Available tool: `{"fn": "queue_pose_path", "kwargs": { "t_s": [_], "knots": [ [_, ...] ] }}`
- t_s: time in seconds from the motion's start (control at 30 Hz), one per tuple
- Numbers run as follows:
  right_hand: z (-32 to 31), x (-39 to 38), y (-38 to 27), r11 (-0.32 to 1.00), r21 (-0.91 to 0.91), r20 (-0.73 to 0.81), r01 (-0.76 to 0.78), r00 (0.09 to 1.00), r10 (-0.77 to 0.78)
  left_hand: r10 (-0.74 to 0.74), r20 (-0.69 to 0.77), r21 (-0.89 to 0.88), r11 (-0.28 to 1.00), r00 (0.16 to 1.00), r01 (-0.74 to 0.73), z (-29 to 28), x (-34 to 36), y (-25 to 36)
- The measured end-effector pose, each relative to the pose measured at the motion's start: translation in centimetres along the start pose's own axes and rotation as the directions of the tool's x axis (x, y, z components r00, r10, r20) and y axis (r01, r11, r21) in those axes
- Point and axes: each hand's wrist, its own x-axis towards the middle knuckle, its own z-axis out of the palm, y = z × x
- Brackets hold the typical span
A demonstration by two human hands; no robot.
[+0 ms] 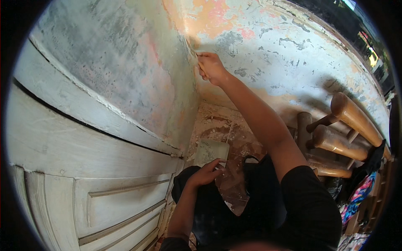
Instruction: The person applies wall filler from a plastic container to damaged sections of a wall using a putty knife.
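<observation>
My right hand (211,67) reaches up to the inside corner of the wall. Its fingers are wrapped around the light-coloured handle of what looks like a putty knife (191,49). The thin blade lies against the corner, where patchy paint meets bare plaster. Lower down, my left hand (204,173) rests over my dark-clothed knee, fingers stretched out and apart. Just beyond those fingertips is a pale, square, shallow tray (212,151), low in front of me. Whether the fingertips touch its edge I cannot tell.
White panelled woodwork (121,196) runs along the left. Paint flakes and dust litter the reddish floor (243,146) by the wall. At right, a brown wooden stool (335,140) lies with its thick legs pointing toward the wall, beside colourful cloth (359,196).
</observation>
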Motion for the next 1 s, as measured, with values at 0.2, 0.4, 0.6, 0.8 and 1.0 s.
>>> {"fn": "queue_pose_path", "kwargs": {
  "t_s": [0.2, 0.4, 0.6, 0.8, 1.0],
  "knots": [
    [2.2, 2.2, 1.0, 0.991, 0.08, -0.132, 0.108, 0.987, -0.097, -0.037, 0.052, -0.084, 0.996, 0.998, 0.042, 1.2, 2.0, 0.3],
    [0.3, -0.7, -0.1, 0.999, 0.04, 0.053, -0.008, 0.999, 0.006, 0.102, 0.094, 0.024, 0.994, 0.99, -0.104, 1.7, 1.5, 0.0],
    [1.4, 1.9, -1.0, 0.975, 0.173, -0.146, 0.137, 0.983, -0.112, 0.137, 0.094, -0.035, 0.99, 0.986, -0.134, 3.7, 2.3, 1.5],
    [-0.4, -1.2, -1.0, 0.993, 0.116, 0.064, -0.006, 0.998, -0.002, 0.241, -0.069, -0.003, 0.97, 0.968, -0.241, 4.3, 2.9, 1.9],
    [-5.2, -5.0, -1.8, 0.995, 0.088, 0.133, -0.05, 0.99, 0.038, 0.367, -0.388, 0.147, 0.93, 0.845, -0.337, 4.4, 3.7, 3.2]
  ]
}}
